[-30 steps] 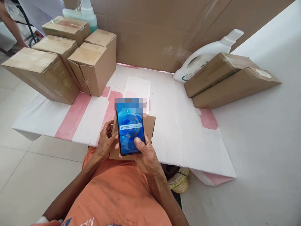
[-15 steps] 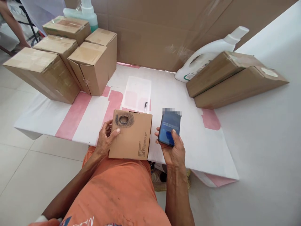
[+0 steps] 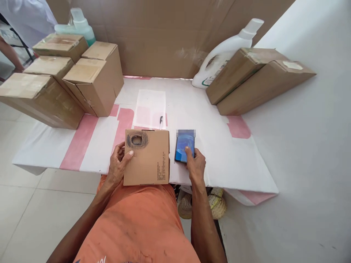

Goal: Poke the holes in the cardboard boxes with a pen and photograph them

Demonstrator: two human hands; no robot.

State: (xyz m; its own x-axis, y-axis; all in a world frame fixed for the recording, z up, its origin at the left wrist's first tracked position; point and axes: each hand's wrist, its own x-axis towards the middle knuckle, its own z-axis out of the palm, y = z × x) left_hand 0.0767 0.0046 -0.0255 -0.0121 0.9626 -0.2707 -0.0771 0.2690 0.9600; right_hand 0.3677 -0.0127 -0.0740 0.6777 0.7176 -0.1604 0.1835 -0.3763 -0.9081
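A flat brown cardboard box (image 3: 148, 159) rests at the table's front edge against the orange shirt. Dark scribbles ring a hole near its top left, and small print runs along its right side. My left hand (image 3: 118, 162) grips the box's left edge, thumb on the face and fingers curled behind. Just right of the box, my right hand (image 3: 196, 164) holds a smartphone (image 3: 183, 148) with its blue screen lit, the thumb over the glass. Beyond the box lie a sheet of paper (image 3: 149, 104) and a black-capped pen (image 3: 161, 120).
Several cardboard boxes (image 3: 93, 73) stand at the left with a bottle of green liquid (image 3: 85, 31) behind. A white jug (image 3: 219, 54) and two leaning boxes (image 3: 252, 86) line the right wall. Straw hats (image 3: 216, 204) sit below the table. Another person's arm (image 3: 11, 54) shows far left.
My right hand has lowered the phone toward the table and tilted it flatter, and its screen picture differs. The view has shifted slightly. My left hand keeps its hold on the box.
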